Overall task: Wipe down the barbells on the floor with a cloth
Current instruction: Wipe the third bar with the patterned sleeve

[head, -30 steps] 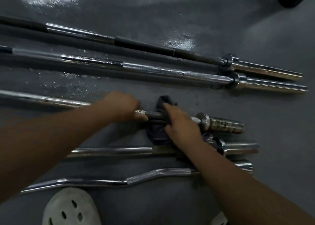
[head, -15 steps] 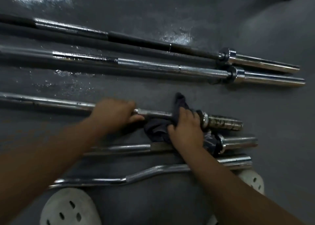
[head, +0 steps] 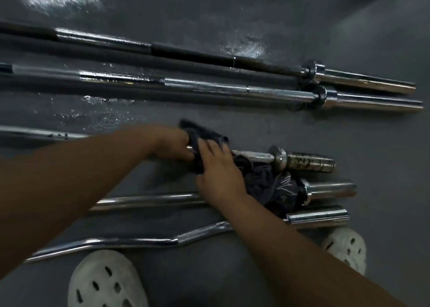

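On the grey floor (head: 349, 139) | left hand (head: 172, 143) gripped the middle barbell (head: 309, 162) | right hand (head: 217, 169), just right, clasped the dark cloth (head: 263, 178) over that bar

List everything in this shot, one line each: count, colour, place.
black-and-chrome bar: 1, black and chrome, farthest away on the floor
long chrome bar: 1, chrome, just nearer than that one
middle bar: 1, chrome with a blotchy end, under both hands
straight bar: 1, chrome, next nearer
bent bar: 1, chrome, nearest the feet
cloth: 1, dark, over the middle bar, trailing onto the straight bar
floor: grey, wet patches top and left
clogs: 2, white, bottom edge
left hand: grips the middle bar beside the cloth
right hand: holds the cloth on the middle bar
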Tool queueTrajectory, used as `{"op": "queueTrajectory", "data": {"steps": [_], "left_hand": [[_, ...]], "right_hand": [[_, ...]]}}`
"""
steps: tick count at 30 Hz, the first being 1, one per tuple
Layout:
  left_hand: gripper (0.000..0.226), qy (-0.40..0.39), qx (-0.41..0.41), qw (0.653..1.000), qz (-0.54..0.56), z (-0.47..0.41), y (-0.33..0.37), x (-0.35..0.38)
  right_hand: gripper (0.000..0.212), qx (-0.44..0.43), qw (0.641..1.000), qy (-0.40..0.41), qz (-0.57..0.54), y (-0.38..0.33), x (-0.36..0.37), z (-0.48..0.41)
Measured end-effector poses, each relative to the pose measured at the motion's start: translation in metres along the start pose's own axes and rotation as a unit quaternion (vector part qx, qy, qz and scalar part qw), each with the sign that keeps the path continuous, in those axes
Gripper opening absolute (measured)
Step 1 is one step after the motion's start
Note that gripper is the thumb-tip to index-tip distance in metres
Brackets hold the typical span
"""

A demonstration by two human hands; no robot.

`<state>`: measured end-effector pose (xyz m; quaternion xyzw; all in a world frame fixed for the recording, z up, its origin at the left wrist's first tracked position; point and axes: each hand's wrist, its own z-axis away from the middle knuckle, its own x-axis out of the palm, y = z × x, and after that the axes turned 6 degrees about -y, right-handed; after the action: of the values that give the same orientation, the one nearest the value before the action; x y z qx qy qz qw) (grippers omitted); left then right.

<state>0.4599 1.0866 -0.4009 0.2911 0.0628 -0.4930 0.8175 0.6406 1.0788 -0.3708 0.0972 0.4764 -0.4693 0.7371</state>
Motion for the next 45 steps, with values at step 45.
{"op": "queueTrajectory", "data": {"steps": [45], "left_hand": [[0.057,-0.006,0.102,0.995,0.002,0.005,-0.013,-0.009]], "right_hand": [[0.075,0.1,0.993,0.047,0.029,0.045,-0.009,0.031]]}}
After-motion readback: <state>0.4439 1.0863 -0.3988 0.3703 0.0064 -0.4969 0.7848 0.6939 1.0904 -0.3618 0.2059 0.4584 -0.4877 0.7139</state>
